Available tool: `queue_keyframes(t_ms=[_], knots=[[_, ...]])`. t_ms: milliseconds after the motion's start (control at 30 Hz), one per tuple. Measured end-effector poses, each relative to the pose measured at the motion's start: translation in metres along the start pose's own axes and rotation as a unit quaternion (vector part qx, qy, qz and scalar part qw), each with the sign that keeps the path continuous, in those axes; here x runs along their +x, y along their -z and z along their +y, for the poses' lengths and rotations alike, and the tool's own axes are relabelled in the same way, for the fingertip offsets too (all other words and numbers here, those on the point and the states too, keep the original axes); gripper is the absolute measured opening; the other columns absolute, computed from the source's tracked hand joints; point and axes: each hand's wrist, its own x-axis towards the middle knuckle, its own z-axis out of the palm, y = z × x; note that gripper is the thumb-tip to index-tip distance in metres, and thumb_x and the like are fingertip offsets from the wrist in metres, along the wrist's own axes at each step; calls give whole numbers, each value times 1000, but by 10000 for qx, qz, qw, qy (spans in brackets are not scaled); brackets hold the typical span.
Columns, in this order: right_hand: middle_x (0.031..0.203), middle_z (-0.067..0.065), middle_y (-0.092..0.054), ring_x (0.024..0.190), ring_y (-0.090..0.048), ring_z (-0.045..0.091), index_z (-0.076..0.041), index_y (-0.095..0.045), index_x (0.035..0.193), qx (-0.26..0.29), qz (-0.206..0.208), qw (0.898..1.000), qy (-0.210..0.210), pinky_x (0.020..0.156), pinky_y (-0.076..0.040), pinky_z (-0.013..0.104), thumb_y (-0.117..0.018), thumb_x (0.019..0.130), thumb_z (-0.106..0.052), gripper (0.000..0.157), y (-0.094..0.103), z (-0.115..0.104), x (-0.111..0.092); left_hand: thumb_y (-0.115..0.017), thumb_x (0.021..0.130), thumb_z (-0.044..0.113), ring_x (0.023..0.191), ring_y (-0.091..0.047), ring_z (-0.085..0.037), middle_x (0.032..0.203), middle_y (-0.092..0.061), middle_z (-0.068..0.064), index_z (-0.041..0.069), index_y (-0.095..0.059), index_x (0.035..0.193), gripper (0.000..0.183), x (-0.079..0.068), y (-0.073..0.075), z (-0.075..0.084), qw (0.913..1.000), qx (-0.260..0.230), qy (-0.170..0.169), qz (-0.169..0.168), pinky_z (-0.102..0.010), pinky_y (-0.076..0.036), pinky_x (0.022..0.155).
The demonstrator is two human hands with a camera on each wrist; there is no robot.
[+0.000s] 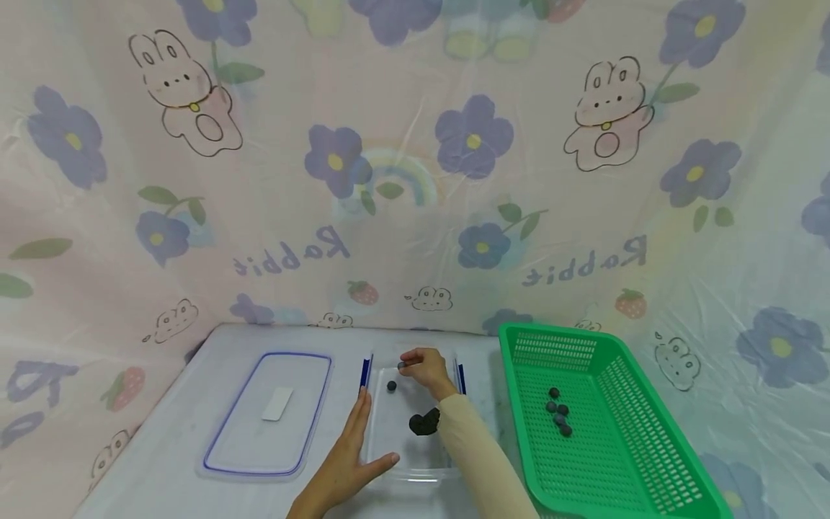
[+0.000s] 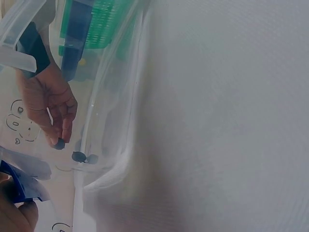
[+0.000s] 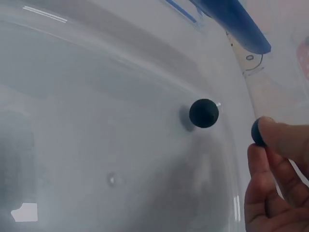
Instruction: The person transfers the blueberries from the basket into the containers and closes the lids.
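A clear plastic box (image 1: 415, 473) with blue side clips stands in front of me. My right hand (image 1: 426, 371) is over its far end, pinching a dark blueberry (image 3: 257, 132) between thumb and fingertips. Inside the box, near the far left corner, another blueberry (image 1: 392, 386) lies on the bottom. Along the box's left side rests my left hand (image 1: 350, 458), fingers straight, thumb spread toward the near end. In the left wrist view, its fingers (image 2: 17, 212) are by a blue clip (image 2: 21, 186).
To the right is a green slotted basket (image 1: 638, 432) with several blueberries (image 1: 559, 418) in it. A clear lid (image 1: 246, 440) with a blue seal and a white label lies at left. A dark shape (image 1: 421, 423) shows beside my right wrist. Behind the table hangs a patterned curtain (image 1: 402, 245).
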Motion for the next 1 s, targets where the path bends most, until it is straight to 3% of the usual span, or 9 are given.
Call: queue_keyframes(t_ms=[400, 1000], knots=[[75, 0, -65, 73, -58, 15, -3, -75, 90, -534, -140, 9983, 179, 67, -50, 31, -82, 71, 3, 22, -4, 5, 3, -74, 84, 44, 144, -7, -27, 162, 0, -9, 9, -7, 156, 105, -1, 1, 1, 10000, -9, 40, 8, -57, -21, 109], [75, 0, -65, 73, -57, 16, -5, -74, 86, -831, -544, 9950, 92, 73, -50, 33, -81, 72, 5, 18, -7, 12, 3, -73, 84, 45, 144, -9, -29, 162, 1, -8, 10, -6, 157, 105, 0, 0, 3, 9999, 16, 90, -61, -59, -22, 108]])
